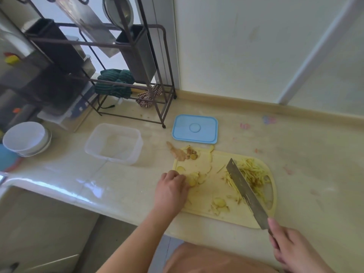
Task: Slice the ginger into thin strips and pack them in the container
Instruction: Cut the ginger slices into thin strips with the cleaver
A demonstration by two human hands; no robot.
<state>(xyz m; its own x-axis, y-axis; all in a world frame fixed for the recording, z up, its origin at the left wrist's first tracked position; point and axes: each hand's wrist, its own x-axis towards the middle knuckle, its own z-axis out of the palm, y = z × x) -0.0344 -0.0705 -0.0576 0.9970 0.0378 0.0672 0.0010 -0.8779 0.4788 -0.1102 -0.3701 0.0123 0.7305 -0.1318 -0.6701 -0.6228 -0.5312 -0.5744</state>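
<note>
At the far left of the pale counter stand stacked white round bowls point(25, 137), and behind them rises a dark metal wire rack point(137, 62) with a green striped cloth point(114, 81) draped on its lower bar. Nearer the middle sits the clear rectangular plastic container point(114, 143), uncovered, with its light blue rectangular lid point(195, 129) lying flat just to its right, apart from it. In front of the lid lies the pale yellow plastic cutting board point(206, 166), with brown ginger peel scraps point(183, 152) at its far left corner. The left hand point(171, 188) rests at the board's left edge, fingers curled down over a small heap of yellow ginger slices point(195, 179). Further right, a pile of thin ginger strips point(254, 174) lies on the board's right side, beside the long steel cleaver blade point(244, 190), which slants across the board. The right hand point(291, 251) grips the cleaver's handle at the lower right, fingers wrapped round it.
</note>
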